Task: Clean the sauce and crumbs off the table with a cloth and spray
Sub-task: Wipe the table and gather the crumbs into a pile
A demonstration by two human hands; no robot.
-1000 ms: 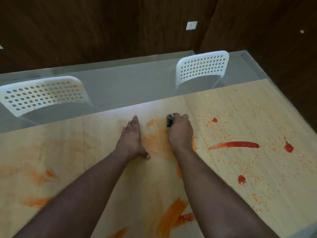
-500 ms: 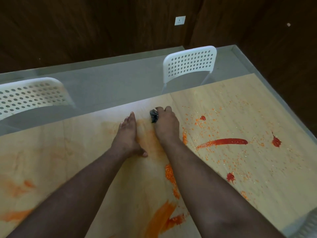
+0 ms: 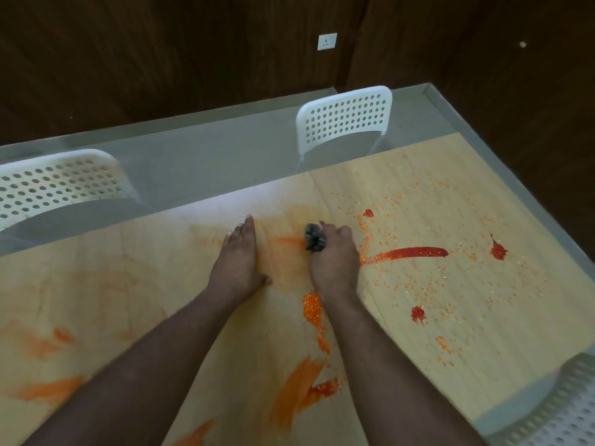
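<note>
Pale wood-grain laminate forms the table (image 3: 483, 194), its surface marked with sauce and crumbs. The right hand (image 3: 333, 262) curls its fingers round a small dark, crumpled cloth (image 3: 314, 241), pressing it onto a hazy orange smear near the table's far edge. The left hand (image 3: 238, 265) lies just beside it, palm down, fingers straight and together, flat on the wood. Right of the cloth runs a long, glossy red sauce streak (image 3: 409, 253), tapering at its left end, with round red blobs (image 3: 498, 251) around it and fine orange crumbs (image 3: 418, 284) scattered over the grain. A granular orange heap (image 3: 312, 309) sits beside the right wrist. Broad, thin orange wipe marks (image 3: 296, 387) cross the near surface. Two white perforated plastic chairs (image 3: 344, 119) stand beyond the far edge.
</note>
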